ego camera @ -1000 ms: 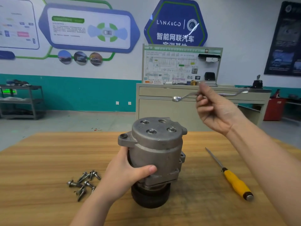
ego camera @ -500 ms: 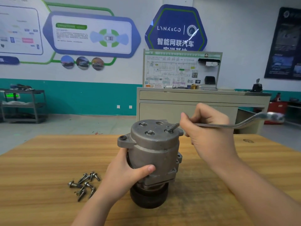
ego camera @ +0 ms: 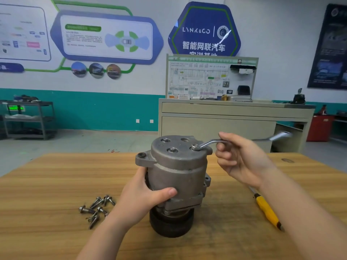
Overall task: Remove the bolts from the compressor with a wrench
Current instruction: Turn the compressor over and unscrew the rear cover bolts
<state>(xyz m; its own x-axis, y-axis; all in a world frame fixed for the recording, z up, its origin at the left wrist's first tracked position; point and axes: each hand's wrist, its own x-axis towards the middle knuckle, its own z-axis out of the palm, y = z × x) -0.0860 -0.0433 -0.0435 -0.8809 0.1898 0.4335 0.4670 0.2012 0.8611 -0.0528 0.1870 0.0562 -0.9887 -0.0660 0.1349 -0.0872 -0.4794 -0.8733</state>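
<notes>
A grey metal compressor stands upright on its black pulley in the middle of the wooden table. My left hand grips its body from the left, thumb across the front. My right hand holds the shaft of a silver offset ring wrench. The wrench's ring end sits over a bolt at the right of the compressor's top face. Two more bolts show on that face. Several removed bolts lie loose on the table to the left.
A yellow-handled screwdriver lies on the table under my right forearm. Beyond the table stand a beige cabinet with a display board, a grey shelf cart at far left and a red bin at right.
My right hand brought the wrench down from the air onto the right top bolt and has now swung its handle further right. My left hand kept its grip on the compressor.
</notes>
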